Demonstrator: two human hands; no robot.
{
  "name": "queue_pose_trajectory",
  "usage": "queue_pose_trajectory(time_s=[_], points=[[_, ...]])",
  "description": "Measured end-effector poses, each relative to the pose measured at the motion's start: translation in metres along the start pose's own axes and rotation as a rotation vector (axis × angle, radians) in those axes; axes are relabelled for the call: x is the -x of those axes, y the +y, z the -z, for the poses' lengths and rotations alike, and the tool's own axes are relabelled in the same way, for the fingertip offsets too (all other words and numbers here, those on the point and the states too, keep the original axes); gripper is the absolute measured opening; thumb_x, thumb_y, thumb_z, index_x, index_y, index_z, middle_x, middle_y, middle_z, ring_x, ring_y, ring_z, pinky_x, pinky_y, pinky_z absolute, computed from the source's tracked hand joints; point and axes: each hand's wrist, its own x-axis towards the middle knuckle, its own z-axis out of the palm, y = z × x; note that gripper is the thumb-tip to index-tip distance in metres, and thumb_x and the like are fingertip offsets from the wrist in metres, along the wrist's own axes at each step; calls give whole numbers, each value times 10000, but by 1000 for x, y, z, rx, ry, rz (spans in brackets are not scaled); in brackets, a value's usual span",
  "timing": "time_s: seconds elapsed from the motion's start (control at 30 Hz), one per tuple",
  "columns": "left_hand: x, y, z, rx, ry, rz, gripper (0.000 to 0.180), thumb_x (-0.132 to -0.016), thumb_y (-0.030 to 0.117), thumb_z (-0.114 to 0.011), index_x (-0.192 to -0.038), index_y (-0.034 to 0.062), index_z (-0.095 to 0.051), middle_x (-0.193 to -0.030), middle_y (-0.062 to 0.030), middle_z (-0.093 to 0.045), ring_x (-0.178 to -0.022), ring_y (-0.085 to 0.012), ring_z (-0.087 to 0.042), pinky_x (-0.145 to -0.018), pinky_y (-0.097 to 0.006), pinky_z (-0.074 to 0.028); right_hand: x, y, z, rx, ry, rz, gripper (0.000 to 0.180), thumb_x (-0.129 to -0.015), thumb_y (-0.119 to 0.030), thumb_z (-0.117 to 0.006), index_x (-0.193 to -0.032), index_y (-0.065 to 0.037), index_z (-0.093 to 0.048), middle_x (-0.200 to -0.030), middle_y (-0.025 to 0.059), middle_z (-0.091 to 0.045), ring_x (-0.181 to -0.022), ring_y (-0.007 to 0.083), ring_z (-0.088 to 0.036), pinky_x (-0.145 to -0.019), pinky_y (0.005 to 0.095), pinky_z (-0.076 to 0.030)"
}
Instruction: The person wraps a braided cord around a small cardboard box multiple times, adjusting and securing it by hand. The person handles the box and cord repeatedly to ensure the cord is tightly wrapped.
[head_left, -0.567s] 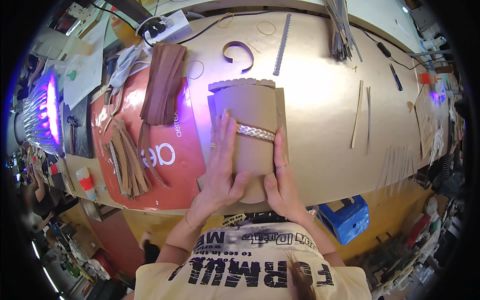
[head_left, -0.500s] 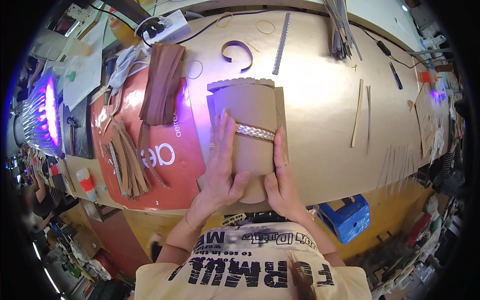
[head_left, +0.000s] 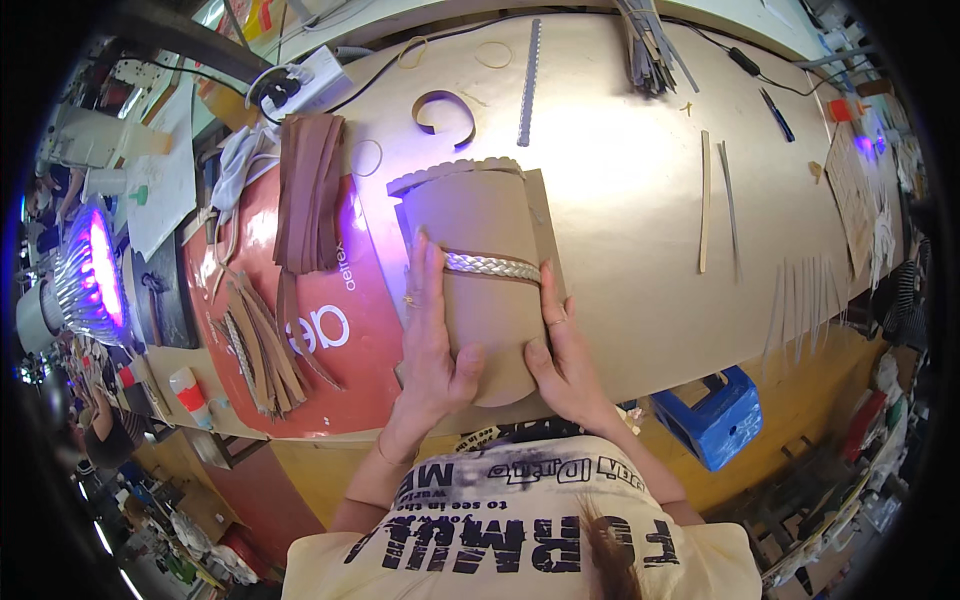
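Note:
A tan curved form (head_left: 475, 215), like a half-cylinder, lies on the worktable before me, a strip with a scalloped edge (head_left: 455, 172) along its far end. Across its middle runs a silver braided strap (head_left: 490, 267) backed by a thin brown strip. My left hand (head_left: 432, 345) lies along the form's left side, its fingers straight and close together at the strap's left end. On the other side, my right hand (head_left: 565, 355) presses its fingertips to the strap's right end. Both thumbs rest on the form's near part. The strap's ends are hidden under my fingers.
Brown strips (head_left: 308, 195) and a bundle of cut straps (head_left: 262, 345) lie on a red sheet (head_left: 370, 390) to the left. Further left glows a purple lamp (head_left: 95, 270). A curled brown band (head_left: 440, 97), a grey scalloped strip (head_left: 529, 85) and a pen (head_left: 776, 115) lie farther back.
The whole view has shifted and turned slightly, and the form appears more tilted to the left. Both hands keep their places on the form and strap.

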Motion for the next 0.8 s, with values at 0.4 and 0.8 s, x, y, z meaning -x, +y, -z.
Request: queue_pose_trajectory(time_s=[0.4, 0.8], points=[[2, 8, 11, -150, -97, 20, 822, -927, 359, -492, -1535, -29, -98, -1591, -275, -83, -1484, -418, -65, -1194, -484, -72, 4, 25, 14, 500, -3, 125, 922, -946, -611, -383, -1540, 12, -49, -1597, 248, -91, -1481, 432, -20, -1154, 586, 45], [3, 15, 18, -237, 108, 74, 709, -982, 378, -481, -1536, 31, -206, -1602, -219, -127, -1484, -391, -104, -1184, -517, -74, -41, -47, 70, 26, 169, 237, 396, -974, -256, -567, -1256, 21, -580, -1166, 170, -653, -1070, 270, -626, -965, 369, -452]])
